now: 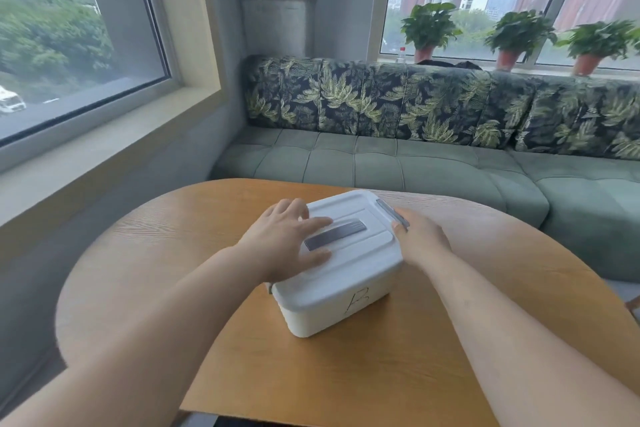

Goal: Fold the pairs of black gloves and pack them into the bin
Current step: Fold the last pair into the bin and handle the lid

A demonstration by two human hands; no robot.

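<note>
A white plastic bin (341,305) stands on the wooden table, lid on, with a grey handle (335,235) flat on top and a letter B on its near side. My left hand (284,239) lies flat on the lid, fingers spread across the left part. My right hand (420,239) is at the bin's right end, fingertips on the grey side latch (393,213). No black gloves are in view; the bin's inside is hidden by the lid.
The round wooden table (173,253) has its edge close at the front and left. A green sofa (415,166) with leaf-patterned cushions runs behind it. Potted plants (429,28) stand on the back windowsill. A large window lies to the left.
</note>
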